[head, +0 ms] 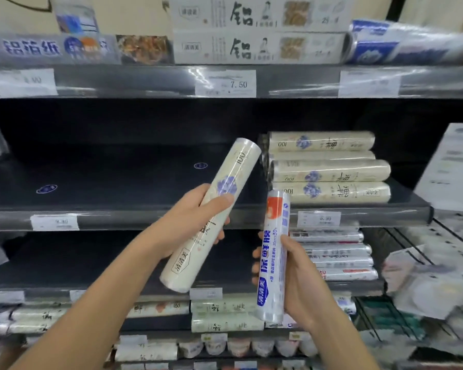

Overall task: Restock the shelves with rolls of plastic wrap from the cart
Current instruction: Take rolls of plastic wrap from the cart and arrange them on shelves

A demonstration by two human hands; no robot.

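Note:
My left hand (193,222) grips a cream roll of plastic wrap with a blue flower print (233,166), tilted with its top toward the upper right. My right hand (294,271) holds a white roll with blue lettering and an orange patch (274,236), nearly upright. Both rolls hang in front of the dark middle shelf (112,180). A stack of matching cream rolls (329,166) lies on that shelf's right side, just right of the cream roll's top. The cart is not in view.
White rolls with blue print (339,252) are stacked on the shelf below, at right. Foil boxes (257,46) fill the top shelf. Lower shelves hold more cream rolls (225,316). A wire rack with packets (433,284) stands at right. Price tags line the shelf edges.

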